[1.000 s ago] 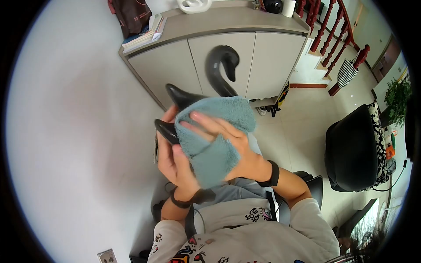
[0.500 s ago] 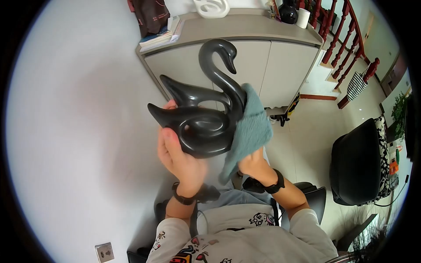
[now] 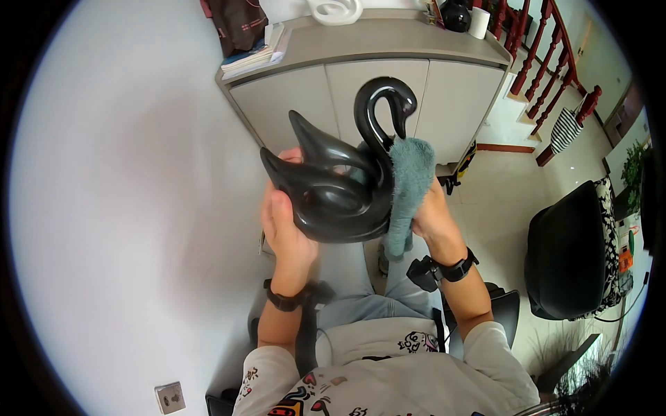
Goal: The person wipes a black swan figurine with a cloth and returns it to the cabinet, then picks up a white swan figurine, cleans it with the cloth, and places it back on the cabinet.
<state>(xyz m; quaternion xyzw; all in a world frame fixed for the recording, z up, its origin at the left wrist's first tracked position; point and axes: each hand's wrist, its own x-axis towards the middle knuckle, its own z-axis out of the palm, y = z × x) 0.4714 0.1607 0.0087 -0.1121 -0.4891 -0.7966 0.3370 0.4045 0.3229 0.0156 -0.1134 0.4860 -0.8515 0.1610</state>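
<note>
A glossy black swan figurine is held up before me, its curved neck and head to the upper right and its pointed tail and wing tips to the left. My left hand grips its tail end from below, thumb on the near side and fingertips showing behind. A grey-green cloth lies against the swan's breast and the base of its neck. Behind that cloth is my right hand, pressing it to the swan; most of its fingers are hidden. Both wrists wear black bands.
Ahead stands a grey cabinet with a white ornament, papers, a black vase and a white cylinder on top. A white wall is close on the left. To the right are a black chair and a staircase railing.
The swan has shifted right and turned slightly, its head now lower. My right hand has moved up and right with the cloth, which is now bunched closer against the breast.
</note>
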